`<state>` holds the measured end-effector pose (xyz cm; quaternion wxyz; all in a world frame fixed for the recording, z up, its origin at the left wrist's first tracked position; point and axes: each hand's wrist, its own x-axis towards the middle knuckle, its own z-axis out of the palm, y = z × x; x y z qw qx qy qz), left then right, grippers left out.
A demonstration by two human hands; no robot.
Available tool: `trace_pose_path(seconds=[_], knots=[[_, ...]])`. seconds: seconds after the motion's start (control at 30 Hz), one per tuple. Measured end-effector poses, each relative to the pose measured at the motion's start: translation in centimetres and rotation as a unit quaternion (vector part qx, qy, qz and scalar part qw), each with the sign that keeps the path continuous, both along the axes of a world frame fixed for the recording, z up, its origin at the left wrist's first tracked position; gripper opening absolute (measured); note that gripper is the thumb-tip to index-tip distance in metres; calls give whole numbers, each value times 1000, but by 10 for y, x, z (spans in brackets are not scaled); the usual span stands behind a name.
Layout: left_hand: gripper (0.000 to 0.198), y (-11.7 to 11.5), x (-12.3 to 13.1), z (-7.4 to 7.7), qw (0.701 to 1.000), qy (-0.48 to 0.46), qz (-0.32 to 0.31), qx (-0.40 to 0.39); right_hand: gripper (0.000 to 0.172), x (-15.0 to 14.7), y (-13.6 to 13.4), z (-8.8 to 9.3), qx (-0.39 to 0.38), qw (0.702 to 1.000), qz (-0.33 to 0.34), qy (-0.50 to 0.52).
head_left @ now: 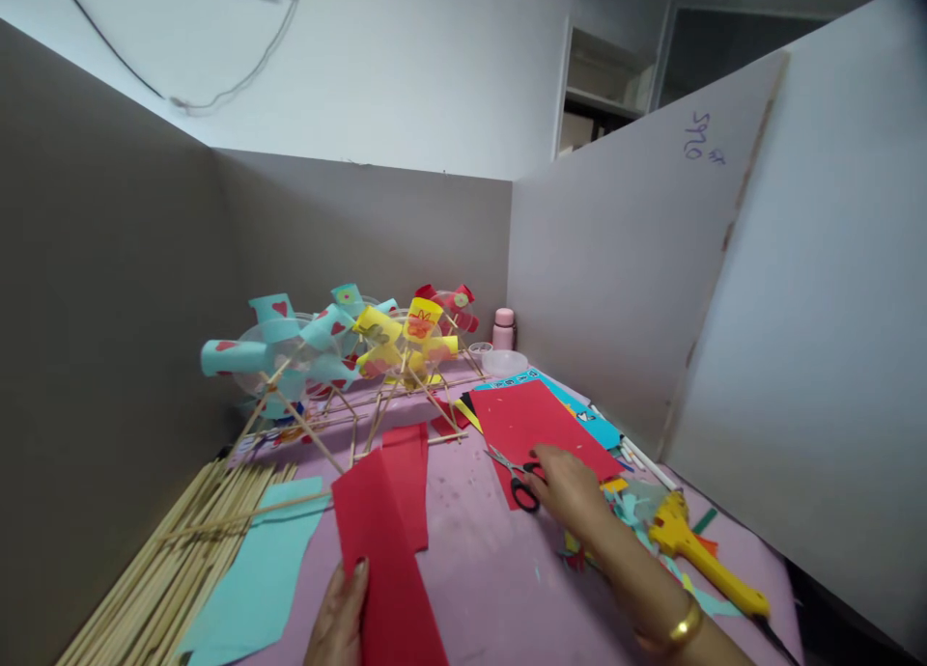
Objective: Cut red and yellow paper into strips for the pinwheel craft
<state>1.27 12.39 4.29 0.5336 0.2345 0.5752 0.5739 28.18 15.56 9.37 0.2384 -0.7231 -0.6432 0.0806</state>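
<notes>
My left hand (339,616) holds a long red paper strip (387,550) by its near edge, thumb on top, at the bottom centre. A second red strip (409,478) lies under it. My right hand (572,487) reaches across the pink table (492,569) and rests on the black handles of a pair of scissors (516,475), its fingers curled over them. The scissors lie on the near edge of a red paper sheet (536,420). A gold bangle (681,627) sits on my right wrist.
Several paper windmills on wooden sticks (340,352) stand at the back. A bundle of wooden sticks (166,569) and a light blue sheet (261,569) lie left. A yellow glue gun (699,550), paper scraps and pens sit right. Grey partition walls (108,357) enclose the table.
</notes>
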Motion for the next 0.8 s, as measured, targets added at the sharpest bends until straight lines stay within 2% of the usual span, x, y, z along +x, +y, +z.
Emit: trace_pose_path(seconds=[0.1,0.27,0.33,0.43,0.5,0.57,0.63,0.67,0.7,0.73,0.8], knots=[[31,-2,1,2,999,32,11,28,23,-2,14,-9,-28,997,-26,-60],[17,-11,10,13,998,-53,7,26,18,-9,20,-37,-39,997,-39,-48],[17,-14,15,15,997,-77,1,20,15,-6,19,-43,-25,999,-25,-1],[16,-18,19,20,993,-116,-7,9,26,-1,15,-47,12,993,23,116],[14,-20,22,28,990,-143,-10,4,38,-2,9,-47,27,973,62,220],[13,-20,25,39,985,-172,-14,1,48,-9,-3,-46,18,940,109,323],[16,-18,30,50,979,-202,-18,2,54,-21,-18,-43,-21,888,164,428],[20,-16,32,55,976,-217,-18,3,51,-27,-27,-42,-64,793,176,580],[24,-14,35,59,973,-230,-19,4,48,-34,-35,-40,-109,699,172,686],[26,-11,37,61,970,-242,-18,4,47,-40,-42,-39,-144,631,166,744],[28,-6,42,61,966,-258,-11,2,60,-51,-53,-39,-198,537,171,802]])
